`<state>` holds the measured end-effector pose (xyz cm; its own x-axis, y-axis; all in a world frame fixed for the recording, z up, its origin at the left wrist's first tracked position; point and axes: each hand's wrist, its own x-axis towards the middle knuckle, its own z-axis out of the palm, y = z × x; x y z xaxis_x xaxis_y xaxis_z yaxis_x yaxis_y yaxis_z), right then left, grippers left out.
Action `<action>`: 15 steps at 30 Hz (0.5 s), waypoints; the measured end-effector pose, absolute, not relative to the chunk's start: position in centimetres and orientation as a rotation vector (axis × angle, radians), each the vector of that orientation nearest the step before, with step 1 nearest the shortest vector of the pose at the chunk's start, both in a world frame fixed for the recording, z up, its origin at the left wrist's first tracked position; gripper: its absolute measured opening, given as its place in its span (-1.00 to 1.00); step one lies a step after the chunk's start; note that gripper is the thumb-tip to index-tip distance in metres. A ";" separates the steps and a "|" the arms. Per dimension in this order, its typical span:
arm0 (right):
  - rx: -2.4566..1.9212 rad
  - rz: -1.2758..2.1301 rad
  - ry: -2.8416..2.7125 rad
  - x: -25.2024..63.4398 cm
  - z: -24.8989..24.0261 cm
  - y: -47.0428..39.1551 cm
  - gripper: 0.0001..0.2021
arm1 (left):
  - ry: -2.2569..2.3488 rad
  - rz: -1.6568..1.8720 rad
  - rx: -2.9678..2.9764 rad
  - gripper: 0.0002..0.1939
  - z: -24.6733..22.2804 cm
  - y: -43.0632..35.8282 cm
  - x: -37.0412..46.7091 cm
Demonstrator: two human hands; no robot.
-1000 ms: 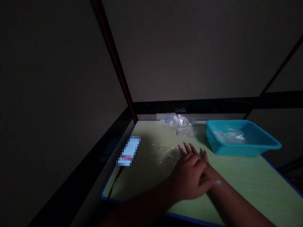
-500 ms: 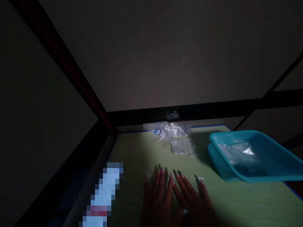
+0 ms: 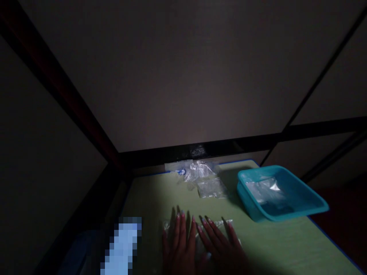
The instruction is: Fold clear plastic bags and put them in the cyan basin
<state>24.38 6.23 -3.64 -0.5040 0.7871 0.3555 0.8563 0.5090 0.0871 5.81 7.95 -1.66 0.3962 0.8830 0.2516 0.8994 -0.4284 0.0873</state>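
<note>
A clear plastic bag (image 3: pixel 228 225) lies flat at the near part of the green table (image 3: pixel 155 194). On top of it rests my left hand (image 3: pixel 180 244), palm down with the fingers spread. Beside it my right hand (image 3: pixel 219 244) presses on the same bag, its fingers also stretched out and apart. Both hands cover much of the bag, so what is in it, if anything, cannot be made out. Farther back lies a flat clear packet (image 3: pixel 212 188), and behind that some crumpled clear plastic (image 3: pixel 200 171).
To the right stands a turquoise plastic tub (image 3: pixel 298 217) holding a clear plastic packet (image 3: pixel 265 190). A wall (image 3: pixel 183 88) with a dark ledge (image 3: pixel 155 152) rises behind the table. At the left is a bright pixelated patch (image 3: pixel 122 244). The light is dim.
The view has shifted, so the table and tub appear farther left and lower. Both hands stay spread on the bag, whose far edge shows more clearly now.
</note>
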 end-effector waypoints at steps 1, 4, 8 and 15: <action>-1.409 -0.262 -2.510 24.4 -3.2 6.0 -0.32 | -1.639 -0.387 -2.600 -0.33 -0.9 8.0 5.7; -1.498 0.000 -2.523 24.2 -0.8 5.4 -0.23 | -1.670 -0.362 -2.635 -0.37 1.4 7.6 6.1; -1.582 0.286 -2.535 23.8 2.5 5.0 -0.29 | -1.701 -0.310 -2.665 -0.46 3.6 6.9 7.3; -1.572 0.483 -2.540 23.5 3.9 5.2 -0.25 | -1.808 -0.155 -2.726 -0.43 4.0 7.0 8.3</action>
